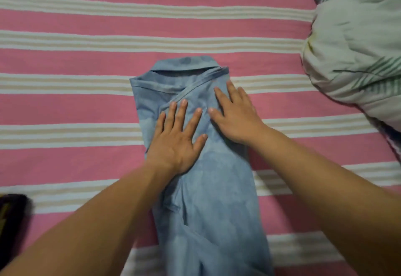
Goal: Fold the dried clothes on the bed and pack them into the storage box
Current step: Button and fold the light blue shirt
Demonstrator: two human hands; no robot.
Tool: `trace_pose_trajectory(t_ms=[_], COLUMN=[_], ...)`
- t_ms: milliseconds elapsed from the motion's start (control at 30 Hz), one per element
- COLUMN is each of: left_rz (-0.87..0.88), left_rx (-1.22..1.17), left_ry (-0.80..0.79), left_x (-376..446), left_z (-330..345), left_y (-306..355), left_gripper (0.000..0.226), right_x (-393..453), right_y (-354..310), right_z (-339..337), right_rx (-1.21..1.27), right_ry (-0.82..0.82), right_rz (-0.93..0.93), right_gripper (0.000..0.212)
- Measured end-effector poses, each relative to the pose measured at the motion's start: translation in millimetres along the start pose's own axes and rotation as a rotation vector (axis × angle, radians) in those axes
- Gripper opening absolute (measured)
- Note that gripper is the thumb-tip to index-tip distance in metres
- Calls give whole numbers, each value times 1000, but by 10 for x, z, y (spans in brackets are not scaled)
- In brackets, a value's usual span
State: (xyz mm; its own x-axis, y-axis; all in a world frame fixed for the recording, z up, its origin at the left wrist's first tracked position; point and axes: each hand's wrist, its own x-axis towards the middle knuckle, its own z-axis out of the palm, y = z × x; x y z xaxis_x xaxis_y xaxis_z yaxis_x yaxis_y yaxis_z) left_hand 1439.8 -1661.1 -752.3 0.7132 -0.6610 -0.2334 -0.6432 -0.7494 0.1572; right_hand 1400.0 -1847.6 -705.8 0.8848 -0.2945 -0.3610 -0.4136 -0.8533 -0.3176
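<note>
A light blue collared shirt [208,199] lies lengthwise on the pink and white striped bed [76,106], collar at the far end, both sides folded inward into a narrow strip. My left hand [176,139] presses flat on the upper part of the shirt, fingers straight and spread. My right hand [235,115] rests flat beside it on the folded right side, just below the collar. No storage box is in view.
A pale quilt with a green leaf print [355,58] is bunched up at the right edge of the bed. A dark object [10,217] pokes in at the lower left edge; what it is I cannot tell.
</note>
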Motion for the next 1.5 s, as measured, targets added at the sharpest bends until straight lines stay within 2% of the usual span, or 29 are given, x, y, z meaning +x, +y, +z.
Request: trace_pose_trajectory(t_ms=[100, 167, 200, 267, 333, 367, 433, 500, 533, 600, 667, 700, 767, 800, 867, 933, 967, 1033, 1100, 1167, 1200, 1267, 1333, 1367, 1400, 1467, 1500], left_rz=[-27, -46, -36, 56, 121, 81, -185, -542, -663, -763, -774, -762, -750, -766, -835, -864, -877, -904, -837, -771, -770, -788, -803, -787, -761, -784, -800], left_rx=[1, 26, 61, 82, -35, -134, -460, -864, -996, -1248, -1509, -1545, -1538, -1529, -1531, -1586, -1632, -1655, -1532, -1304, -1222, -1260, -1356, -1353, -1333, -1286, -1259], left_ry=[-103, -192, -187, -66, 72, 104, 41, -53, -77, -109, -279, -387, -492, -478, -359, -280, -272, -297, -327, -250, -210, -229, -305, -337, -369, -446, -480], left_x=[24, 48, 7, -286, -839, -1171, -1714, -1951, -1979, -1912, -1815, -1806, -1816, -1825, -1811, -1828, -1850, -1923, -1972, -2029, -2106, -2324, -2603, -2749, -2897, -3233, -3423], left_z=[-99, -279, -372, -525, -611, -610, -561, -470, -463, -498, -583, -637, -671, -665, -642, -714, -719, -750, -732, -611, -583, -529, -405, -301, -166, 70, 116], left_y=[-5, 46, 110, 280, 458, 529, 602, 614, 625, 652, 737, 785, 799, 791, 732, 704, 697, 699, 712, 728, 761, 861, 996, 1055, 1098, 1187, 1257], left_gripper=[72, 73, 73, 68, 59, 57, 59, 68, 74, 72, 45, 28, 10, 13, 19, 23, 25, 22, 19, 54, 64, 65, 54, 51, 49, 43, 40], right_x=[-1044, -1918, -2342, -3098, -3634, -3823, -4097, -4269, -4354, -4563, -4803, -4918, -5120, -5214, -5366, -5418, -5415, -5348, -5268, -5223, -5200, -5121, -4984, -4900, -4818, -4704, -4696], right_y=[99, 289, 396, 613, 760, 807, 842, 853, 821, 758, 624, 536, 323, 208, -62, -283, -347, -364, -326, -310, -299, -276, -140, -46, 60, 229, 277], right_z=[24, 86, 118, 196, 270, 317, 358, 293, 209, 30, -139, -182, -133, -24, 287, 652, 820, 1125, 1328, 1377, 1343, 1169, 1025, 985, 966, 943, 961], right_rx=[211, 270, 280, 269, 279, 311, 415, 500, 517, 490, 453, 386, 207, 139, 49, -19, -61, -141, -207, -204, -128, 92, 196, 214, 260, 503, 632], right_ry=[26, -56, -129, -293, -419, -432, -357, -230, -163, 17, 191, 250, 297, 278, 184, 65, 9, -88, -202, -295, -281, -174, 41, 133, 150, 10, -71], right_rz=[-33, -2, 39, 145, 225, 269, 367, 451, 468, 406, 331, 274, 100, 6, -166, -283, -288, -181, -64, -102, -153, -179, -34, 113, 289, 618, 719], right_gripper=[65, 61, 55, 47, 47, 41, 23, 16, 12, 11, 10, 6, 6, 9, 21, 20, 19, 22, 26, 27, 24, 20, 19, 20, 21, 19, 18])
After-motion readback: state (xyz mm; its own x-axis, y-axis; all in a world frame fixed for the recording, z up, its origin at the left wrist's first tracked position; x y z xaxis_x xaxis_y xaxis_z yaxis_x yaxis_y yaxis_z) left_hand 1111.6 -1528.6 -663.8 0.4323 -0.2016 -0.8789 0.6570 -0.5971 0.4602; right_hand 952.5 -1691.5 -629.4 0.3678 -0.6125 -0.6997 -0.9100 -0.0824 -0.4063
